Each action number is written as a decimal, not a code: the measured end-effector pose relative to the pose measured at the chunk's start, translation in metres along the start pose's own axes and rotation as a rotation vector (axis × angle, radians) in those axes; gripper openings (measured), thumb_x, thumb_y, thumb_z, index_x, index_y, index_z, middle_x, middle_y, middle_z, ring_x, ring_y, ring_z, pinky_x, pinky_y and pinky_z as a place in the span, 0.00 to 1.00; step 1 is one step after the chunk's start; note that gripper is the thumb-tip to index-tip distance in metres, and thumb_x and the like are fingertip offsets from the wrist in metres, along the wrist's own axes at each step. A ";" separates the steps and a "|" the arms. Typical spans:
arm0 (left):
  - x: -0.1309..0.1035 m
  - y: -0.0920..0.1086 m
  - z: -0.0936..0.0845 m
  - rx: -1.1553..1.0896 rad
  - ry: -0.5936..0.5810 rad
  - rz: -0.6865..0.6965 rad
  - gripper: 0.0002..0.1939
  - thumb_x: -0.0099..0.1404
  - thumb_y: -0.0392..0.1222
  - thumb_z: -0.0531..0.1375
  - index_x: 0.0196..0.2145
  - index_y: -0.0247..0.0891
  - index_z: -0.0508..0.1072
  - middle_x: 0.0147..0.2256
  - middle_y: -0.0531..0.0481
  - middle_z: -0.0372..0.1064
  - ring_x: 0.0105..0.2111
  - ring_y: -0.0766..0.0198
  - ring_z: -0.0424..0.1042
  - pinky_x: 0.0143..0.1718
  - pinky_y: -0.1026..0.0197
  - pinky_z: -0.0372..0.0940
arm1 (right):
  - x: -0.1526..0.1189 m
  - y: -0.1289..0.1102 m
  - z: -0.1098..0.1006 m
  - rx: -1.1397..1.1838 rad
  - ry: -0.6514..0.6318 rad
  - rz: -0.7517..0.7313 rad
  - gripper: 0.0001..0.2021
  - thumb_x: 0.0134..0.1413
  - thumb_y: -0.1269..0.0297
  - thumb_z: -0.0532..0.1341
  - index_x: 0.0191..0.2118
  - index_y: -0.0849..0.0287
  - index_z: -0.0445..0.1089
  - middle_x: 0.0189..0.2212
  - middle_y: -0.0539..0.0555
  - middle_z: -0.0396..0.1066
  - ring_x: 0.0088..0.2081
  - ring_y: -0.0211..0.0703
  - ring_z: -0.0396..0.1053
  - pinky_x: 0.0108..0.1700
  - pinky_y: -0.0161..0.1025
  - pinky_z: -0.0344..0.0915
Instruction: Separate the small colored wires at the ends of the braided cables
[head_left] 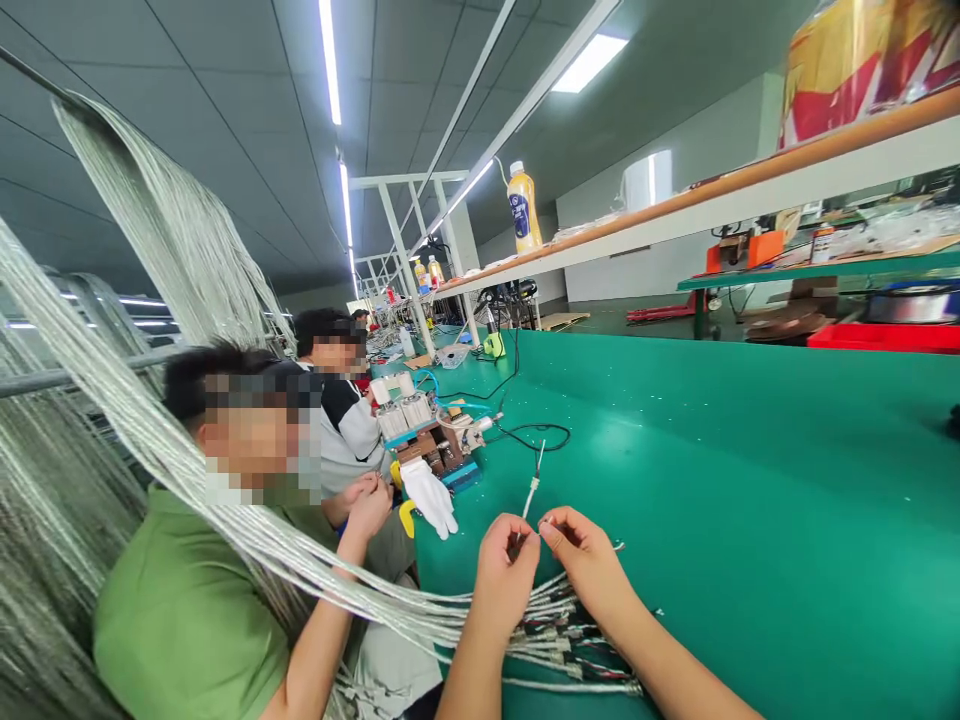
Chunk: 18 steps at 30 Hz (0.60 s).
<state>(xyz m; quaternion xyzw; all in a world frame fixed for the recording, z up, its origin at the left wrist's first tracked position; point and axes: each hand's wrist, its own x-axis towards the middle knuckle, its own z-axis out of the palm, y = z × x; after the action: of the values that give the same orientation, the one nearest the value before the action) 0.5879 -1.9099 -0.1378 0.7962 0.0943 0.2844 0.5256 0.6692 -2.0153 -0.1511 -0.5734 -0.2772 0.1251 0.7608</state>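
My left hand (508, 568) is closed in a pinch around a white cable (529, 500). The cable's end points up past the fingers, with a pale collar and thin stripped wires at its tip. Close beside it, my right hand (586, 558) has thumb and forefinger pressed together; whatever lies between them is too small to make out. Beneath both hands lies a bundle of cable ends (559, 640), with pale collars and black, red and white wires showing.
Long silvery cables (300, 550) sweep from a rack at left onto the green table (750, 480). A co-worker in a green shirt (187, 600) sits at left, another behind. A metal fixture (427, 425), a white glove (429, 495) and a shelf with a bottle (523, 208) stand ahead.
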 end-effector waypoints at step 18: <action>0.005 -0.016 -0.002 -0.254 0.003 -0.133 0.22 0.63 0.62 0.57 0.32 0.38 0.63 0.21 0.58 0.55 0.22 0.70 0.53 0.24 0.67 0.48 | -0.006 -0.007 0.002 -0.033 -0.110 -0.073 0.11 0.54 0.55 0.58 0.31 0.58 0.66 0.25 0.48 0.57 0.28 0.38 0.52 0.31 0.36 0.51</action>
<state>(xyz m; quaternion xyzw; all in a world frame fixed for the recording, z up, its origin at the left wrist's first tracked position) 0.5932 -1.8993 -0.1501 0.7149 0.1110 0.2600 0.6395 0.6623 -2.0186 -0.1460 -0.5676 -0.3414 0.1243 0.7388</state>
